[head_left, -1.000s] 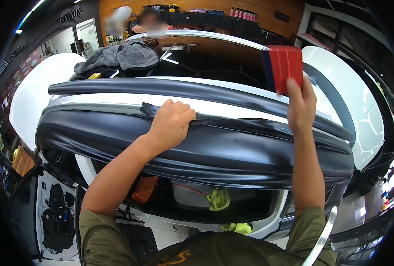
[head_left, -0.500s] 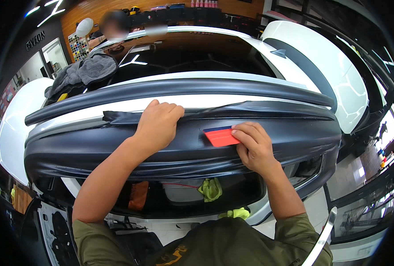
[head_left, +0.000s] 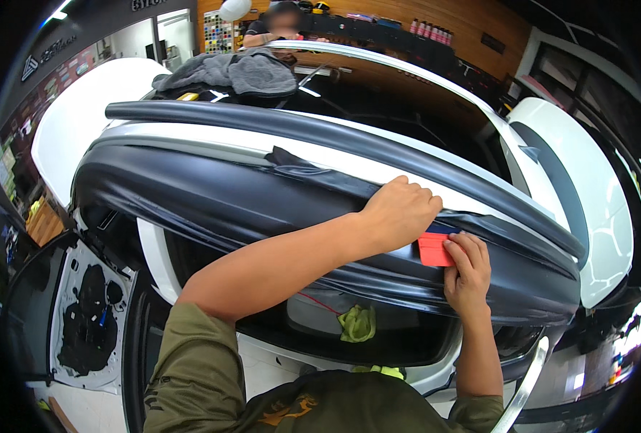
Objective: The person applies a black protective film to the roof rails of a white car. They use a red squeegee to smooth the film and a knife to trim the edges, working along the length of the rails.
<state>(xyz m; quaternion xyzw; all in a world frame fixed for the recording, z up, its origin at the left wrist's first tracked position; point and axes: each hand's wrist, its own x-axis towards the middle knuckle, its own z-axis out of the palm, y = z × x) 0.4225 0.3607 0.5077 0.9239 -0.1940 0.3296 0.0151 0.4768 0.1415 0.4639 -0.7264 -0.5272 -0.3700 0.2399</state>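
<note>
Satin dark vinyl film [head_left: 183,175] covers the long curved body edge of a white car in front of me. My left hand [head_left: 405,208] is closed on the film's loose upper edge, which is folded up in a narrow strip; its free end [head_left: 295,163] sticks out crumpled to the left. Just below and right of it, my right hand [head_left: 471,268] grips a red squeegee [head_left: 434,250] with a dark edge, which lies against the film. The film's lower edge hangs in loose wrinkles above the open door gap.
A long dark rounded bar [head_left: 263,115] runs along the car beyond the film. Grey towels [head_left: 227,72] lie on the car at the far left. A yellow-green cloth [head_left: 357,323] sits inside the car. Across the roof is another person [head_left: 281,25]. A detached-looking door panel [head_left: 89,317] stands at left.
Both hands have moved right along the film, the left hand coming close to the squeegee. The squeegee has shifted right too, and the view has turned.
</note>
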